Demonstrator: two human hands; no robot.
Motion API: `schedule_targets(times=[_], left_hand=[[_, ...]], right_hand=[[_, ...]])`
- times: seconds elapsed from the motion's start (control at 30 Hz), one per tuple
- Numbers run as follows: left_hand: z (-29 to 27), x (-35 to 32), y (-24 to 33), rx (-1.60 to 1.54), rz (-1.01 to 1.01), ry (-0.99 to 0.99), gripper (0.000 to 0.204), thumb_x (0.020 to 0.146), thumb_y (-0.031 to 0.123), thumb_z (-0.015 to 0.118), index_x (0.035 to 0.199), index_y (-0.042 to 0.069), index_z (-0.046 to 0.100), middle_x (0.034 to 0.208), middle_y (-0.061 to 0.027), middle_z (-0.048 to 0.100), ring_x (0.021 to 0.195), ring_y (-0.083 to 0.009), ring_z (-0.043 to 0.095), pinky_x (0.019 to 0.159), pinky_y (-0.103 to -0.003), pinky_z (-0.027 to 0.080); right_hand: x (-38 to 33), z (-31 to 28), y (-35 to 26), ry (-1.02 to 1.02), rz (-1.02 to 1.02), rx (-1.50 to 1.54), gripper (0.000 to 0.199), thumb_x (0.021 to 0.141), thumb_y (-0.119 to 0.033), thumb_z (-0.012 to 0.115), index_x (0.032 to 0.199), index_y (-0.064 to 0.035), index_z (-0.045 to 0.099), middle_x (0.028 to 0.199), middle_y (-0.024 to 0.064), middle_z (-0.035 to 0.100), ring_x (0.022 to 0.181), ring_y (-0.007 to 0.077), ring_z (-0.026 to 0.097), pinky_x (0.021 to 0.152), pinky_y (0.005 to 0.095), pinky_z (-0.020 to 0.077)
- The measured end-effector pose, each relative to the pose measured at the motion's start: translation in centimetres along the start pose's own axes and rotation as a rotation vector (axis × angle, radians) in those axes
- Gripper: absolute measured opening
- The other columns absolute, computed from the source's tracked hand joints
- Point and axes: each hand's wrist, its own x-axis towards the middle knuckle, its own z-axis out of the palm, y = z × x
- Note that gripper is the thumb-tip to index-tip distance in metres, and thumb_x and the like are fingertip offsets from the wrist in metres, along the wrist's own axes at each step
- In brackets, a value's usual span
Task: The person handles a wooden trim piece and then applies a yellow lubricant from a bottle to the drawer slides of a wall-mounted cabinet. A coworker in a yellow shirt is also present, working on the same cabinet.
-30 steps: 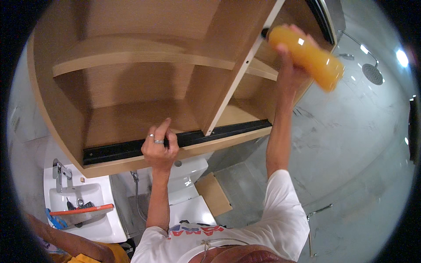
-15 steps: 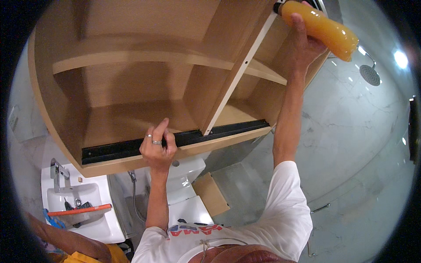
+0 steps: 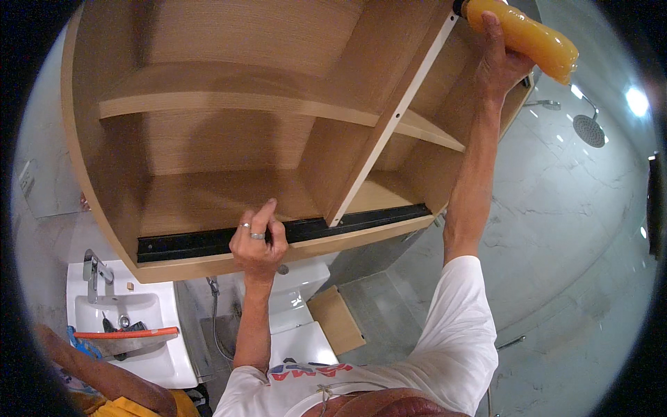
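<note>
My right hand [image 3: 504,66], arm stretched up and away, is wrapped around a clear plastic bottle [image 3: 524,35] of orange-yellow liquid with a dark cap. The bottle is tilted at the upper right end of a light wood cabinet [image 3: 201,267], its cap near the upright divider's pale front edge [image 3: 396,118]. Low at the cabinet's front edge, my left hand [image 3: 258,243], with two rings, overlaps a black track [image 3: 187,243]. Its fingers are curled, with one fingertip raised. Whether something small is inside them is hidden.
Below the cabinet are a white sink [image 3: 156,299] with an orange-red bar [image 3: 128,333] across it, a white toilet [image 3: 299,340] and a cardboard-coloured panel [image 3: 337,320]. A co-worker's arm [image 3: 104,372] is at lower left. A shower head [image 3: 589,131] hangs at right.
The view has shifted a little, so the cabinet and both hands appear slightly further right. The bottle stays in my right hand, and my left hand stays curled at the cabinet edge.
</note>
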Motion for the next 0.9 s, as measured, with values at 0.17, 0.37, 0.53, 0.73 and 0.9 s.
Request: schedule_targets(times=[0.17, 0.37, 0.53, 0.73, 0.9], left_hand=[[0.0, 0.0, -0.4, 0.015, -0.008, 0.008, 0.032, 0.075, -0.003, 0.066, 0.104, 0.009, 0.071, 0.076, -0.0115, 0.063, 0.061, -0.0261, 0.063, 0.054, -0.035, 0.052], [0.3, -0.3, -0.1, -0.009, -0.002, 0.002, 0.032, 0.075, -0.003, 0.066, 0.105, 0.008, 0.071, 0.077, -0.0108, 0.063, 0.06, -0.0254, 0.062, 0.055, -0.035, 0.052], [0.0, 0.0, -0.2, -0.008, 0.009, 0.01, 0.033, 0.076, -0.002, 0.066, 0.107, 0.009, 0.07, 0.077, -0.0109, 0.063, 0.059, -0.0248, 0.062, 0.054, -0.035, 0.051], [0.1, 0.1, -0.1, 0.015, 0.013, 0.007, 0.034, 0.075, -0.003, 0.066, 0.106, 0.009, 0.07, 0.076, -0.0108, 0.062, 0.06, -0.0251, 0.062, 0.054, -0.035, 0.051], [0.1, 0.3, 0.2, -0.01, 0.008, 0.021, 0.034, 0.075, -0.003, 0.065, 0.106, 0.01, 0.071, 0.076, -0.0115, 0.062, 0.06, -0.0258, 0.062, 0.053, -0.036, 0.051]], right_hand=[[-3.3, 0.8, -2.6, -0.033, 0.03, 0.061, 0.037, 0.078, -0.013, 0.084, 0.107, 0.0017, 0.065, 0.11, 0.0122, 0.071, 0.1, 0.0177, 0.067, 0.092, 0.0313, 0.054], [2.0, -0.5, 0.9, 0.025, 0.014, -0.067, 0.039, 0.085, -0.011, 0.074, 0.121, -0.0031, 0.059, 0.107, 0.0093, 0.066, 0.094, 0.0197, 0.065, 0.084, 0.0339, 0.0538], [1.7, 0.7, 0.6, 0.089, 0.032, 0.007, 0.036, 0.085, -0.009, 0.078, 0.114, -0.003, 0.058, 0.103, 0.0034, 0.062, 0.092, 0.0134, 0.06, 0.082, 0.029, 0.0508], [1.0, 0.4, 0.8, 0.073, 0.179, -0.102, 0.037, 0.08, -0.012, 0.083, 0.11, 0.0008, 0.064, 0.109, 0.0114, 0.069, 0.098, 0.0164, 0.065, 0.09, 0.0303, 0.0533], [1.3, 0.0, -0.5, -0.034, -0.059, -0.164, 0.04, 0.078, -0.012, 0.084, 0.11, 0.001, 0.063, 0.112, 0.0141, 0.07, 0.099, 0.0164, 0.066, 0.091, 0.0297, 0.0534]])
